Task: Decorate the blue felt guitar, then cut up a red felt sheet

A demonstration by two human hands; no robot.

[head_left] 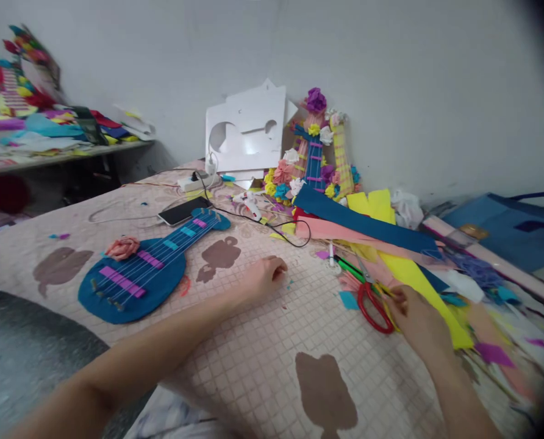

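Note:
My left hand (263, 277) rests on the patterned tablecloth with its fingers curled in and nothing showing in them. To its left lies a blue paper guitar (139, 274) with purple bars, pale strings and a pink paper flower (122, 247) on its body. At the right, my right hand (416, 314) has its fingers closed at the yellow handle of a pair of scissors (392, 320). A red-handled pair of scissors (367, 305) lies against it, partly overlapping. A green cutter (349, 268) and a small blue paper piece (349, 300) are close by.
Blue, pink and yellow paper strips (363, 219) pile up at the right. Behind stand flower-covered paper guitars (315, 158) and white cut-out boards (249, 134). A glue gun (249, 204), a phone (183, 211), a power strip (199, 182) and loose cables lie toward the back.

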